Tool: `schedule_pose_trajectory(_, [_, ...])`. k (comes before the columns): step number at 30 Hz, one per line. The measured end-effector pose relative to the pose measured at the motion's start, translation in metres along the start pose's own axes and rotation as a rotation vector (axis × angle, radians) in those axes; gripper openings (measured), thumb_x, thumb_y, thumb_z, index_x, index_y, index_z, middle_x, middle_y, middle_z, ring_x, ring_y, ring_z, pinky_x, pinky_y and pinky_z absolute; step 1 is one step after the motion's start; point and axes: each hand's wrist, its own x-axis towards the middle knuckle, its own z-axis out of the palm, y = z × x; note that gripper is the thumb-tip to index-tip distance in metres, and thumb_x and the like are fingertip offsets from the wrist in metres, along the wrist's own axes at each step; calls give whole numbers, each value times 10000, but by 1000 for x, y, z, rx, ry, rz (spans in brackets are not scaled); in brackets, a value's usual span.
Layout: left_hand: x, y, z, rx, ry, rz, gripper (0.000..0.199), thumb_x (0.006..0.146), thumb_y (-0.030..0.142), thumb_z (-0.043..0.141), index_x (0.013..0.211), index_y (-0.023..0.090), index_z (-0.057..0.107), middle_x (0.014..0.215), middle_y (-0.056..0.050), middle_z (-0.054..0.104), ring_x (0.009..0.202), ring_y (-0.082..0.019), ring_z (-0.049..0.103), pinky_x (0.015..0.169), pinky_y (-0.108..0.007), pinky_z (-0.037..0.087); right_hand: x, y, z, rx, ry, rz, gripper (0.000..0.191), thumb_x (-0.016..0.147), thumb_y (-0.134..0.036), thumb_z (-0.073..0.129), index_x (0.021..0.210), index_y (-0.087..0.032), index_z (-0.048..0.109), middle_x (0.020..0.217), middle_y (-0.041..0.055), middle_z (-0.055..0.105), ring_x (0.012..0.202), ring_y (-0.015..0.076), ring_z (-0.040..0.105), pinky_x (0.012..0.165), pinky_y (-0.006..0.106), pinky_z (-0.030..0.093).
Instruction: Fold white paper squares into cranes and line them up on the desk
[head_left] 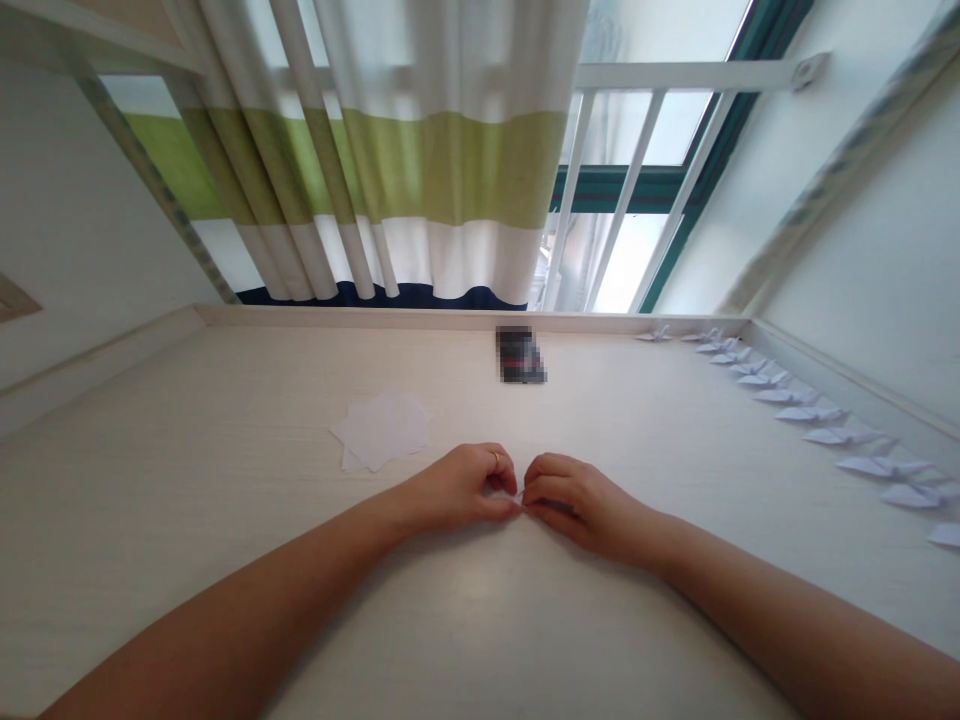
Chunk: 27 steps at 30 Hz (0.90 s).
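My left hand point(466, 487), with a ring on one finger, pinches a small piece of folded white paper point(518, 495) near the middle of the table. From the other side my right hand point(579, 503) grips the same paper, fingertips almost touching those of the left. Most of the paper is hidden by my fingers, so its shape cannot be made out. Beyond my left hand lies a loose stack of white paper sheets point(384, 430), fanned at different angles.
Several folded white paper cranes point(810, 413) stand in a row along the table's right edge. A dark, blurred-out object point(519, 354) lies near the raised back edge of the white table point(187, 430). Behind hang a white and green curtain point(457, 165) and a white railing point(690, 76).
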Motion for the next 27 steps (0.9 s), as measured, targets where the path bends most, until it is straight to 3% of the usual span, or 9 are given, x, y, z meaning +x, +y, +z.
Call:
schedule_pose_trajectory(13, [0, 0, -1, -83, -7, -55, 94, 654, 199, 582, 735, 152, 572, 833, -19, 567, 736, -124, 541, 711, -233, 427, 4, -6, 17, -44, 82, 155, 135, 822, -111, 382, 785, -133, 510, 882, 100, 494, 828, 173, 473, 768, 378, 432])
schedule_pose_trajectory(19, [2, -3, 1, -103, 6, -85, 122, 615, 185, 619, 728, 152, 585, 828, -15, 559, 732, -124, 532, 707, -237, 431, 4, -8, 16, -12, 116, 226, 115, 814, -130, 409, 766, -139, 513, 891, 102, 502, 842, 177, 483, 774, 372, 429])
schedule_pose_trajectory(27, [4, 2, 1, -160, 10, -143, 115, 596, 166, 619, 707, 146, 597, 834, -19, 568, 740, -129, 535, 712, -236, 422, 4, 0, 14, 93, 93, 196, 126, 762, -63, 449, 686, -155, 489, 865, 75, 496, 828, 169, 466, 772, 371, 413])
